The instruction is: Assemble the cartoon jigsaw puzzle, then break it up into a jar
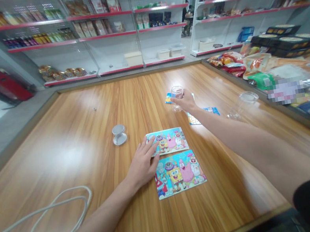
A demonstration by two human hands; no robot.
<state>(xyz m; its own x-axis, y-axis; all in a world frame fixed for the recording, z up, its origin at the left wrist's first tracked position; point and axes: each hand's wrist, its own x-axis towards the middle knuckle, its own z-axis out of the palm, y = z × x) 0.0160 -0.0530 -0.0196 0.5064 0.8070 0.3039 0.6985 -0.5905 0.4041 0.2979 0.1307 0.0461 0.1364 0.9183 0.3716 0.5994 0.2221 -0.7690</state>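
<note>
Two cartoon picture cards lie on the wooden table (88, 143): a farther card (171, 140) and a nearer, larger card (179, 172). My left hand (143, 163) rests flat with fingers spread on the left edge of the farther card. My right hand (184, 100) reaches far forward and grips a small clear jar (177, 92) tilted above another card (169, 98). A further card (203, 115) lies partly under my right forearm.
Two silver round lids (119, 134) sit left of the cards. A clear jar (243, 103) lies on its side at right. Snack packets and boxes (272, 67) crowd the right edge. A white cable (55, 217) loops at near left. Stocked shelves (103, 29) stand behind.
</note>
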